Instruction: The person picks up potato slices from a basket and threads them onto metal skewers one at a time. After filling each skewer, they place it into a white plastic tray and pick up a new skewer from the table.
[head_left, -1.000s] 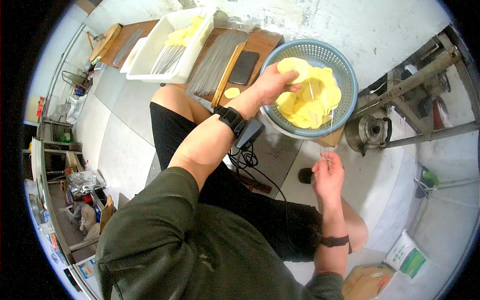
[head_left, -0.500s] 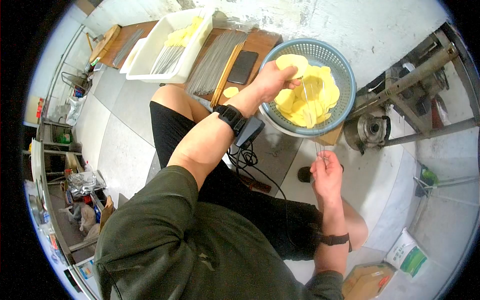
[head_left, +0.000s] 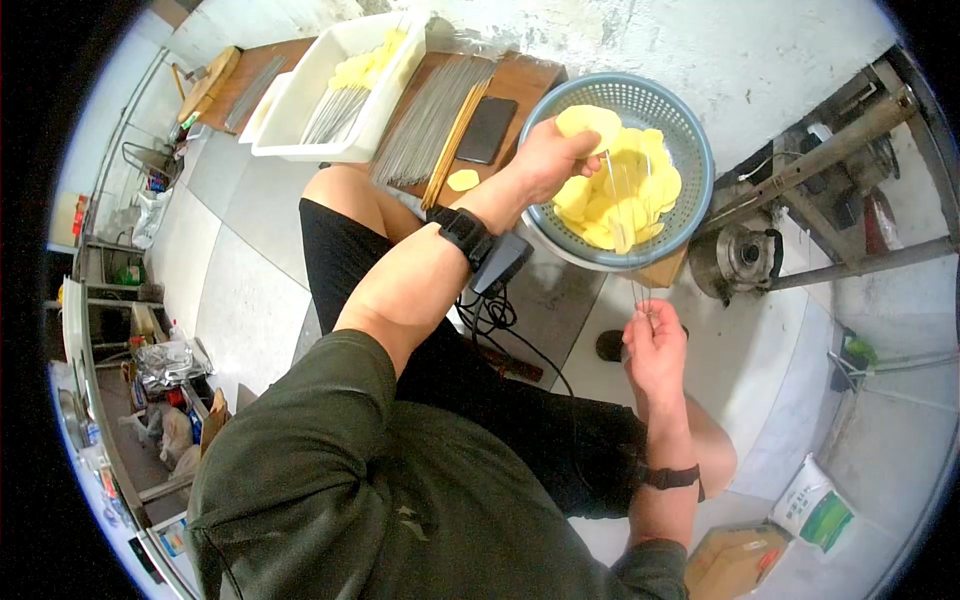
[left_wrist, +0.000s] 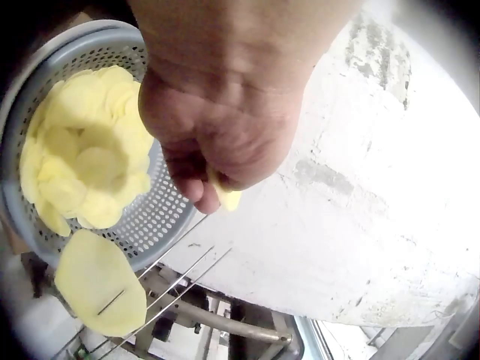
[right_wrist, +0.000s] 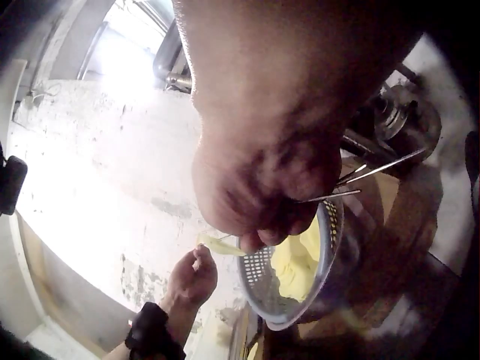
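The left hand pinches a thin yellow slice over the blue-grey colander, which holds many similar slices. Below it, the right hand grips several thin metal skewers pointing up toward that slice. One skewer carries another slice, seen broad side on in the left wrist view, apart from the left hand. From the right wrist, skewer ends stick out behind the curled right hand; whether a tip pierces the held slice is hard to tell.
Left of the colander, a brown board bears loose skewers, bamboo sticks, a dark phone and a single slice. A white bin holds skewered slices. A metal frame stands at right.
The skewers in the right hand have swung left, so their upper ends are closer to the slice in the left hand. Both hands have otherwise barely moved.
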